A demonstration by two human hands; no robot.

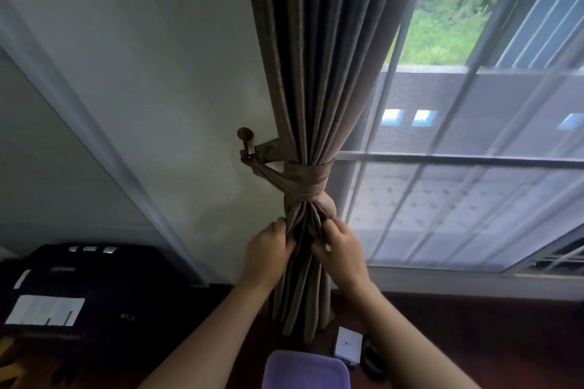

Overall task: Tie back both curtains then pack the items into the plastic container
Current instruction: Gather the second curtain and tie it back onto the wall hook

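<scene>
A brown curtain (319,73) hangs in the middle of the view, bunched by a matching tieback (308,178) that loops to a round wooden wall hook (246,142). Just below the tieback, my left hand (268,257) and my right hand (343,254) each pinch folds of the curtain, side by side. A purple plastic container lid (306,369) shows at the bottom edge. Beside it on the floor lies a small white box (347,346) with a dark item (373,360) to its right.
A window with a grille (474,161) fills the right side. A white wall (158,73) is on the left. A black suitcase (79,294) with a white label sits at the lower left. The floor (474,341) is dark red wood.
</scene>
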